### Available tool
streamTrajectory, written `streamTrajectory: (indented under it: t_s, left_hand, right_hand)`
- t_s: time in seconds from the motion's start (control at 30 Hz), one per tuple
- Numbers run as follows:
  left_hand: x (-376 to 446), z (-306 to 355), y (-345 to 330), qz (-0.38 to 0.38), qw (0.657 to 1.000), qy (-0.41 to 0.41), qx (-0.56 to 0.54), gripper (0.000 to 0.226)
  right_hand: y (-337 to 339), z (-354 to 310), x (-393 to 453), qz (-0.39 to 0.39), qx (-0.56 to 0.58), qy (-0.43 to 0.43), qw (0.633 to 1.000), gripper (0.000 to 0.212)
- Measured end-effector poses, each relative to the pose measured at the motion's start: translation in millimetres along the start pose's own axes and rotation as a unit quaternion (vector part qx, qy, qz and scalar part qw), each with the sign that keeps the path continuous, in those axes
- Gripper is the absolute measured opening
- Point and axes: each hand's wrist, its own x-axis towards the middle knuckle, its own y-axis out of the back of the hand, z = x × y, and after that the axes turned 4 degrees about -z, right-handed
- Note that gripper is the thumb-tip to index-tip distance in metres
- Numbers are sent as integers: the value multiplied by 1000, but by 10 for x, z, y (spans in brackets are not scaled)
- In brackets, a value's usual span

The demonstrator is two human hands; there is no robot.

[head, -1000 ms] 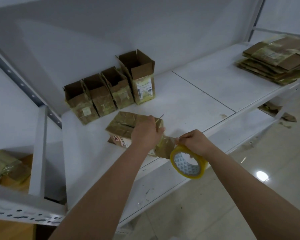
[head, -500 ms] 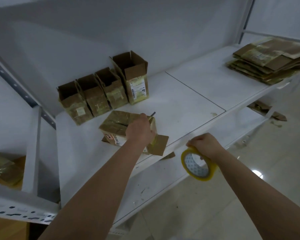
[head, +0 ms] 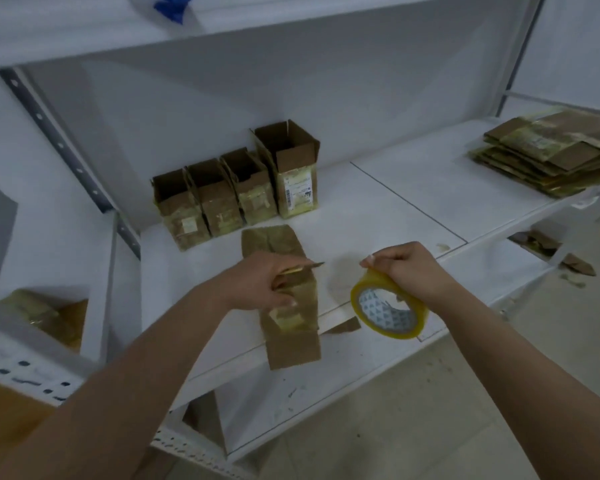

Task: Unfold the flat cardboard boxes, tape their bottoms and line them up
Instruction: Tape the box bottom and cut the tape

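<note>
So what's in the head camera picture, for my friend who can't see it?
A person's left hand holds a small blade over a box on a white shelf, while the right hand holds a tape roll. Four open boxes stand behind; flat cardboard sits right.

- I counted four open boxes [head: 236, 192] standing in a row.
- One box [head: 284, 292] lay on its side.
- One tape roll [head: 388, 308].
- One flat stack [head: 551, 157]; I couldn't count its sheets.
</note>
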Motion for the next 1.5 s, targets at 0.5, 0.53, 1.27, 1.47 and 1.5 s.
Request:
streamTrajectory:
  t_s: [0.5,0.53,1.27,1.47,1.5]
  left_hand:
    - [-322,99,-146,331,866,158,-340,59]
    - [-301,198,-125,303,870,166,-352,69]
    - [-822,-124,-136,414,820,258,-298,34]
    - [-972,-233,-491,418,822,287,-259,40]
    - [-971,-258,-504,422,821,290,-254,40]
  right_hand:
    - [-429,-383,2,-88,-51,64,993,15]
    - [-451,-418,-11,-87,-57,69,992,16]
    - [-318,-564,-8,-140,-50,70,986,56]
    - [-529,-410,56,-130,-171,46,976,30]
    - [-541,-411,75,-131,-174,45,975,30]
